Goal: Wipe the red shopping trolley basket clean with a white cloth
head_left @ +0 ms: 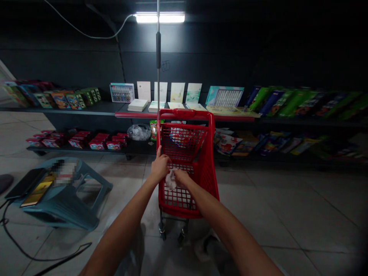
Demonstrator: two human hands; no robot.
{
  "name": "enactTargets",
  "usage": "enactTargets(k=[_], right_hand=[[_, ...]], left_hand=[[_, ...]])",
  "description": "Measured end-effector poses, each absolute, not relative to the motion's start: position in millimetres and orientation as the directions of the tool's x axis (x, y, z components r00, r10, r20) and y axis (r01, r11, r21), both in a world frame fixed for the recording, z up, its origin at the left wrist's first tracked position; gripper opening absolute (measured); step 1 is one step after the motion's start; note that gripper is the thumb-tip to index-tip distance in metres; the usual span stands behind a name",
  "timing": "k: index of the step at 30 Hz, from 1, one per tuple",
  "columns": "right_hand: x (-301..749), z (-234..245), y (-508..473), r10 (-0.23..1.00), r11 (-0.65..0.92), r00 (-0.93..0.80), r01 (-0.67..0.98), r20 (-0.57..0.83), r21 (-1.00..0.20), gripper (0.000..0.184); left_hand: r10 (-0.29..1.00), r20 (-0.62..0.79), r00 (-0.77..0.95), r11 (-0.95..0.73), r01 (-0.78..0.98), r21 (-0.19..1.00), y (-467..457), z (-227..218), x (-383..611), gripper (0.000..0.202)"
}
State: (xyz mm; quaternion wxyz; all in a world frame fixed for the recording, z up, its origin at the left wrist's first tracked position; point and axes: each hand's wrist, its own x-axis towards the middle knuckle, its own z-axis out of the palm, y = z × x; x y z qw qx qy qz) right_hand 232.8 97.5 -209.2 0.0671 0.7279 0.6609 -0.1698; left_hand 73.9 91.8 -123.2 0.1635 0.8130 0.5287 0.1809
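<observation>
A small red plastic shopping cart (212,165) with grid walls stands directly before me, its handle at the far end. My left hand (160,168) is at the cart's left rim, with the index finger stretched along it and the other fingers curled in. My right hand (181,178) reaches over the basket and pinches a crumpled whitish cloth (170,181), which hangs against the grid; whether it is fabric or tissue is hard to see. A thin metal pole (158,50) with a dark sleeve rises from the cart's left side.
Behind the cart runs a dark shelf (100,108) with notebooks, pen sets, boxes and snack bags. Red packs (76,140) line the lower level. To the left, a blue-grey plastic stool (71,203) carries a phone (38,189); a black cable (20,251) trails on the floor.
</observation>
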Motion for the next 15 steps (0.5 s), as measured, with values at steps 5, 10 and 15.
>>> enactTargets(k=[5,10,15], right_hand=[[254,-209,98,0.894,-0.249,0.218,0.968,-0.391,-0.031,0.039],[235,-214,101,0.921,-0.107,0.046,0.985,-0.388,-0.137,0.04],[196,-221,105,0.907,0.021,-0.117,0.972,-0.404,-0.235,0.039]], left_hand=[[0.936,0.136,0.323,-0.345,0.78,0.522,87,-123,68,0.043],[0.953,0.188,0.239,-0.304,0.75,0.587,80,-131,62,0.046],[0.971,0.2,0.132,-0.228,0.762,0.606,77,-134,56,0.042]])
